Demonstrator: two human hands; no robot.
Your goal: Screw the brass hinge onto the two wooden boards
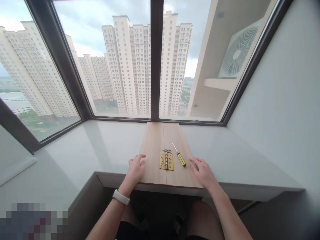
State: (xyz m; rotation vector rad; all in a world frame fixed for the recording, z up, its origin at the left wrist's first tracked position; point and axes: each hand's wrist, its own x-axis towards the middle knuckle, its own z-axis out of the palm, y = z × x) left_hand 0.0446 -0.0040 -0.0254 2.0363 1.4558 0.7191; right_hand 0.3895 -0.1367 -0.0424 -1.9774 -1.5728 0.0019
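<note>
Two pale wooden boards lie side by side, the left board (152, 143) and the right board (181, 140), with a thin seam between them. A brass hinge (166, 161) lies spread flat across that seam. Just beyond it sits a small heap of screws (167, 151). To the hinge's right is a screwdriver (181, 159) with a yellow and black handle, its tip pointing away from me. My left hand (136, 168) rests at the left board's outer edge, empty, fingers apart. At the opposite outer edge, my right hand (203, 171) is also open, holding nothing, close to the screwdriver handle.
The boards lie on a white windowsill ledge (117, 143) and reach its front edge. Dark-framed windows (155, 66) stand behind, with a white wall (280, 110) at right. Below the ledge is a dark recess with my legs. A pixelated patch covers the lower left corner.
</note>
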